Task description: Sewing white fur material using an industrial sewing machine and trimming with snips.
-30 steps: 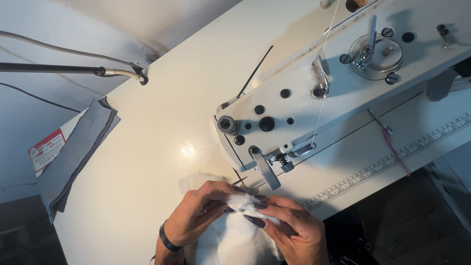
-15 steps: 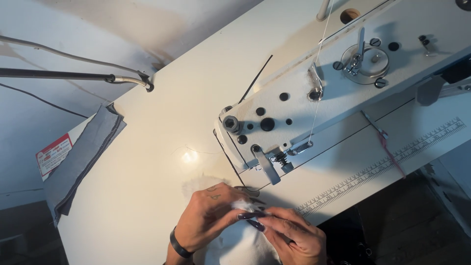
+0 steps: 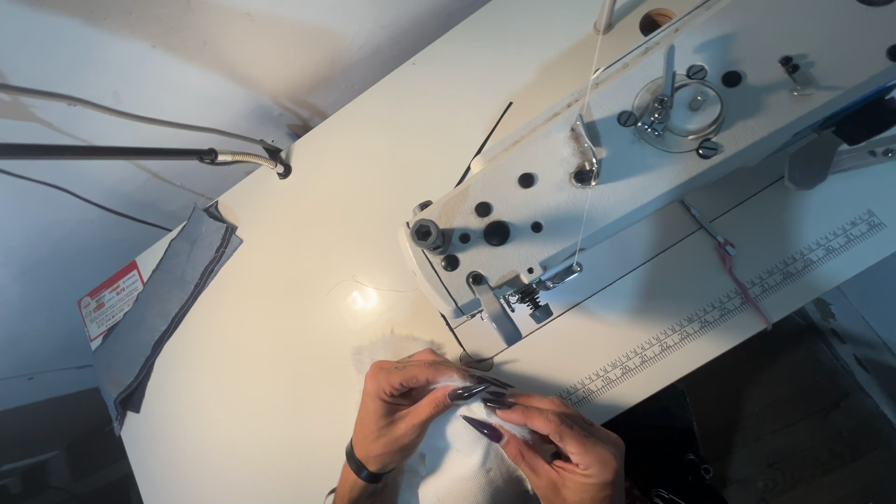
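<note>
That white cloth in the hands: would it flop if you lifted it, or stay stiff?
Probably floppy: the white cloth bunches and folds between the left hand and right hand. Likely light, since fingertips alone pinch it up. It looks fuzzy at the edge, so it probably grips rather than slips on the table.

The white fabric [image 3: 467,457] ran off the bottom edge, its front hidden under both hands. The sewing machine [image 3: 653,140] was cut off at top and right.
</note>
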